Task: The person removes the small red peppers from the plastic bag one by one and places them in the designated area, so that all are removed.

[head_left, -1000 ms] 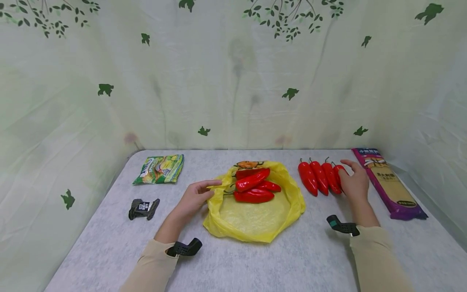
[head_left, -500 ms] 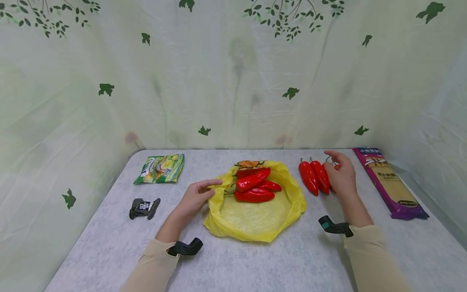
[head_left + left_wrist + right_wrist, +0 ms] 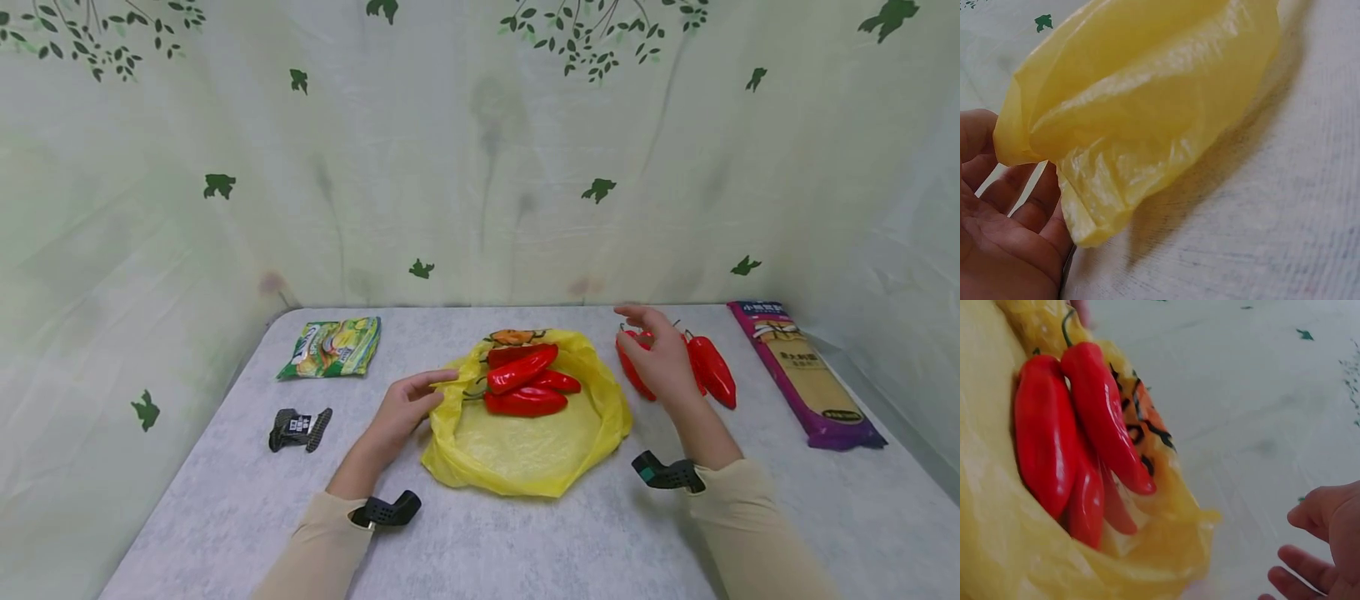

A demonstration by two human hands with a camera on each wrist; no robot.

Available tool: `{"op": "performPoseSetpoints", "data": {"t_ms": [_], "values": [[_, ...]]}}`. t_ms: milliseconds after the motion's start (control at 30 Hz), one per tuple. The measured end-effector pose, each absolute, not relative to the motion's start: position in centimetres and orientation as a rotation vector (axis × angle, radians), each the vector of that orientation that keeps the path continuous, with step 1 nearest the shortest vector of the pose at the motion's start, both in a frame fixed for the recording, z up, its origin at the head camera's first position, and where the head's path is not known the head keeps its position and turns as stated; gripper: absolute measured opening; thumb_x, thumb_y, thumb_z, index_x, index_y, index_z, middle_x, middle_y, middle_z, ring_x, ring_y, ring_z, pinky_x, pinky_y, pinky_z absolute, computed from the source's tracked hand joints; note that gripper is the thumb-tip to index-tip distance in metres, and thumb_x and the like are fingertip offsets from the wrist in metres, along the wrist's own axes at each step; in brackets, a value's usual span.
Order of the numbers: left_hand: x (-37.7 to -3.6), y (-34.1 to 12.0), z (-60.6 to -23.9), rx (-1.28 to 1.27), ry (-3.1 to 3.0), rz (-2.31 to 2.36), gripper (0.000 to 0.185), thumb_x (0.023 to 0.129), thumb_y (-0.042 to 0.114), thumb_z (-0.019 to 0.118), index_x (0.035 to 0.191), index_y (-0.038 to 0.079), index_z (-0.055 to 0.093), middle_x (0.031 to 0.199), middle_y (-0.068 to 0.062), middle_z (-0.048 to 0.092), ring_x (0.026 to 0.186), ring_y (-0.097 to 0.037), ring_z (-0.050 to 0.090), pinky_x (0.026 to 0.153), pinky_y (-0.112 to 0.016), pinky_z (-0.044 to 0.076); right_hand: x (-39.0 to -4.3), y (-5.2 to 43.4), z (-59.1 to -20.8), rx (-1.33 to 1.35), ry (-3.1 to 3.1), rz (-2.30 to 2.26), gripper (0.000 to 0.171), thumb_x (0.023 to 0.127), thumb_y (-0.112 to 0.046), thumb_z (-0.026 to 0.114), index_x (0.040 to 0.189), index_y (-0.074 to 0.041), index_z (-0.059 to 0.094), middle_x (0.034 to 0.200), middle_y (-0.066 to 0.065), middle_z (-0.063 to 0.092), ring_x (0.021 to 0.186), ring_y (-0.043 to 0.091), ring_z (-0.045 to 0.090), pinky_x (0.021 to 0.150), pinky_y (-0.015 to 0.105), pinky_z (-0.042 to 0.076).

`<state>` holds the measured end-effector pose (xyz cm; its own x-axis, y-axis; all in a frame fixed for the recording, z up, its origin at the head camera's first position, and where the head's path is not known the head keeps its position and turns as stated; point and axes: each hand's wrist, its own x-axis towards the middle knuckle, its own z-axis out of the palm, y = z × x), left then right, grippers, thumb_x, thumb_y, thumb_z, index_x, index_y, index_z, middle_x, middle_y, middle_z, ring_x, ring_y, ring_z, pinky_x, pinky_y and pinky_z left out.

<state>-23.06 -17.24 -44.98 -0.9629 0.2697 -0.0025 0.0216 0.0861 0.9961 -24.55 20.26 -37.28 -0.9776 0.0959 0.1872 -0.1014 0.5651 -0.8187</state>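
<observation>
Green snack packet [image 3: 330, 347], small black wrapper [image 3: 299, 428], purple pasta pack [image 3: 806, 375] on table [image 3: 225, 500].

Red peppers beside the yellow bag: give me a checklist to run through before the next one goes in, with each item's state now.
1. Yellow plastic bag lies open on the table: ok.
2. Left hand holds the bag's left edge: ok; the left wrist view shows the plastic pinched at the fingertips.
3. Right hand is over the loose red peppers: ok.
4. Right hand has a pepper gripped: cannot tell; its fingers look spread, and the hand hides the peppers beneath it.
5. Room in the bag: ok; the peppers in the bag lie at the far end, the near part bare.
6. Purple pasta packet lies clear of the path: ok.
</observation>
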Motion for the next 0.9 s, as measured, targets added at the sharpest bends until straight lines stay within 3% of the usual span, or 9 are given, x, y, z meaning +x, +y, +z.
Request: {"op": "performPoseSetpoints", "data": {"t_ms": [400, 633, 900], "values": [[-23.1, -17.2, -45.1, 0.280, 2.155, 2.012, 0.037, 0.098, 0.013, 0.059, 0.135, 0.009, 0.062, 0.148, -0.005, 0.054, 0.113, -0.006, 0.059, 0.090, -0.020, 0.052, -25.0, 15.5, -37.0, 0.660, -2.715, 1.285, 0.040, 0.093, -0.010, 0.067, 0.132, -0.012, 0.060, 0.136, 0.009, 0.059, 0.128, 0.032, 0.054, 0.105, 0.055, 0.047], [-23.1, -17.2, -45.1, 0.280, 2.142, 2.015, 0.038, 0.099, 0.013, 0.058, 0.136, 0.009, 0.061, 0.148, -0.006, 0.053, 0.111, -0.006, 0.060, 0.088, -0.020, 0.052, -25.3, 14.2, -37.1, 0.817, -2.857, 1.222, 0.042, 0.091, -0.013, 0.071, 0.132, -0.015, 0.062, 0.138, 0.006, 0.060, 0.133, 0.033, 0.051, 0.104, 0.057, 0.047], [-23.1, -17.3, -45.1, 0.263, 2.114, 2.037, 0.038, 0.098, 0.013, 0.058, 0.136, 0.009, 0.061, 0.149, -0.006, 0.053, 0.110, -0.006, 0.062, 0.087, -0.021, 0.053, -26.3, 13.5, -37.7, 0.932, -2.905, 1.205, 0.040, 0.091, -0.016, 0.071, 0.130, -0.014, 0.062, 0.134, 0.004, 0.062, 0.128, 0.029, 0.053, 0.106, 0.053, 0.047]]}}
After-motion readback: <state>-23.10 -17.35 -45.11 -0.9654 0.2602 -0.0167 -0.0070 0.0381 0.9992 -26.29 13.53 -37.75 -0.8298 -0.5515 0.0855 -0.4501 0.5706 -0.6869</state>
